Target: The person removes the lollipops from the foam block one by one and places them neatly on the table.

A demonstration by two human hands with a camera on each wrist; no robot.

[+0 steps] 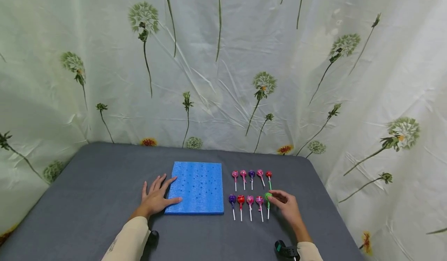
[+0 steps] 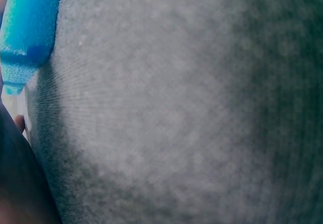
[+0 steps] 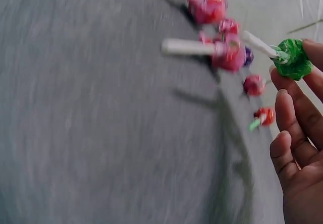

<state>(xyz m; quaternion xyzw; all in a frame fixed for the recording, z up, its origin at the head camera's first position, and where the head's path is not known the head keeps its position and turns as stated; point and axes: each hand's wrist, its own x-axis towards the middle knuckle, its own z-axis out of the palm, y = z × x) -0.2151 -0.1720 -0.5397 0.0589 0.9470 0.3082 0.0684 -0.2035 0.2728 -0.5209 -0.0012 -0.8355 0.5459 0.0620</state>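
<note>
My right hand [image 1: 285, 207] pinches a green-wrapped lollipop [image 3: 292, 59] by its head between thumb and fingertips. In the right wrist view its white stick points up and left, and it looks lifted off the cloth. On the left, my left hand [image 1: 156, 199] rests with spread, straight fingers at the left edge of a blue foam board [image 1: 197, 189] dotted with small holes. One corner of that board [image 2: 28, 37] shows in the left wrist view. Two rows of lollipops lie right of the board, among them a purple one [image 1: 232, 199] and a red one [image 1: 241, 200].
A grey cloth [image 1: 115, 175] covers the table. Behind it hangs a pale curtain [image 1: 223, 98] printed with dandelions. The far row holds pink lollipops [image 1: 243, 174] and, at its right end, a red one with a green stick [image 1: 269, 174].
</note>
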